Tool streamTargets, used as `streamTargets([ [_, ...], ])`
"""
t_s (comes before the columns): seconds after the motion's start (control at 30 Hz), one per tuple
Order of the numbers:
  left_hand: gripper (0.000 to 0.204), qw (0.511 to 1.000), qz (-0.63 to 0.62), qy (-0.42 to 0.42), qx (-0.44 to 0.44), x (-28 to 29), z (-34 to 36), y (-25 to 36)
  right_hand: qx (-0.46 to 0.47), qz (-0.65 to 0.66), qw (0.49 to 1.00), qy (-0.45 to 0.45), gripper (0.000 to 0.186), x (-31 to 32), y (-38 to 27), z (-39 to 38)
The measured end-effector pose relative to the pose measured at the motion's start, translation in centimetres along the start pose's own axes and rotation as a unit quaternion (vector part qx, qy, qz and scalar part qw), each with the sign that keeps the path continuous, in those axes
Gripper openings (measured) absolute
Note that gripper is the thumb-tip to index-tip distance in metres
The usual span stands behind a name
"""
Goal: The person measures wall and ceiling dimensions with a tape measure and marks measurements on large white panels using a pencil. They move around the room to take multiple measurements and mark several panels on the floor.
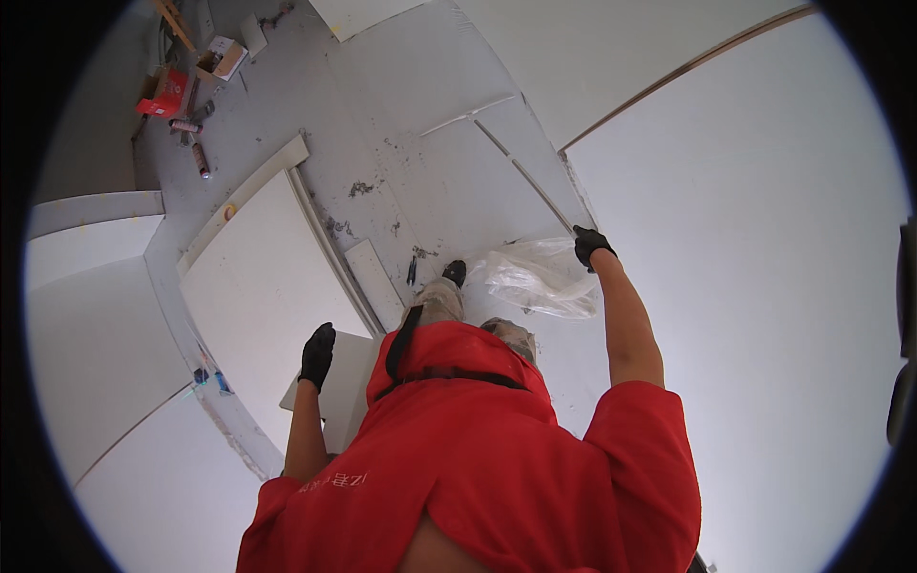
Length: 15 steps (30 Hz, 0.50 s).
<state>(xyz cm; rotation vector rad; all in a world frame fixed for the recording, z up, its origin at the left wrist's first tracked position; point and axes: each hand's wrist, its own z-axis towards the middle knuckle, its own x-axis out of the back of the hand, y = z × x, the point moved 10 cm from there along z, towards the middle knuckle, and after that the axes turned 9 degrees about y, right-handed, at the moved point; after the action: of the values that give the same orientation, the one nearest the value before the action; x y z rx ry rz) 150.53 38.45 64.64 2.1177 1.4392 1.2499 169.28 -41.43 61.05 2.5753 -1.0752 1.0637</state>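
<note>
My right hand (pixel 591 246), in a black glove, is closed around one end of a long thin metal-looking strip (pixel 543 194). The strip slants away up and to the left over the floor, with a pale band partway along it. My left hand (pixel 318 355), also gloved in black, hangs at my left side. Its fingers are stretched out and nothing shows in them. Beside it is a pale board (pixel 353 382), partly hidden by my body; whether the hand touches it I cannot tell. Crumpled clear plastic sheeting (pixel 540 279) lies on the floor below my right hand.
A large white panel (pixel 272 258) lies to my left, with a narrow white board (pixel 373 285) next to it. A thin white strip (pixel 468 115) rests farther ahead. Cans (pixel 201 160), a red box (pixel 164 93) and a cardboard box (pixel 222 59) sit far left. A white wall (pixel 755 239) rises at right.
</note>
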Motion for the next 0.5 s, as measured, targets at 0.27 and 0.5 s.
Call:
streamTargets([
  [0.27,0.037,0.933,0.264,-0.143,-0.200,-16.6,8.3,0.6,-0.068,-0.030,0.997,-0.036,0.055,-5.7,35.1,-19.2],
  [0.5,0.042,0.943,0.221,-0.063,-0.243,-32.1,7.5,12.3,0.013,-0.075,0.995,0.058,0.053,-7.7,58.9,-39.4],
])
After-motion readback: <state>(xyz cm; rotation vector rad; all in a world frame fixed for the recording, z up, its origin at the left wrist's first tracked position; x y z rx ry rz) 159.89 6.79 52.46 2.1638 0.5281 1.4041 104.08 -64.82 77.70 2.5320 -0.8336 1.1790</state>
